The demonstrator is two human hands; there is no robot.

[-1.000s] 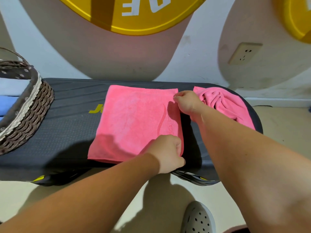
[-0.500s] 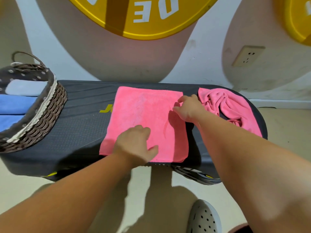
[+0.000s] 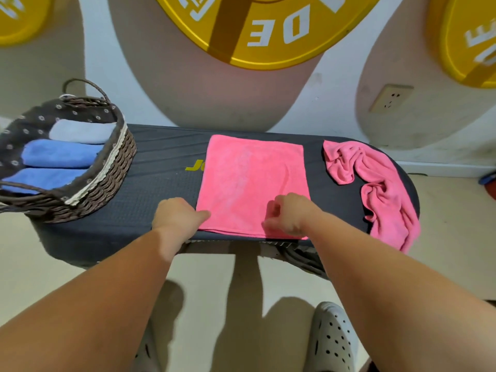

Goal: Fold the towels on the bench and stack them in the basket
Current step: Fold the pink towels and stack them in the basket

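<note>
Far left: the wicker basket [image 3: 107, 167] stands on the left end of the bench [image 3: 161, 210] and holds three folded towels [image 3: 61, 154], one grey and two blue, side by side.

Centre: the flat pink towel [image 3: 252, 183] lies spread on the bench, its near edge along the bench front.

The left hand [image 3: 177, 218] sits at its near left corner, fingers curled, one digit tip on the cloth. Grip: cannot tell whether cloth is pinched.

The right hand [image 3: 290, 218] is on the near edge towards the right corner, curled and blurred. Grip: cannot tell.

Right: the crumpled pink towel [image 3: 381, 189] lies apart, hanging over the bench end.
</note>
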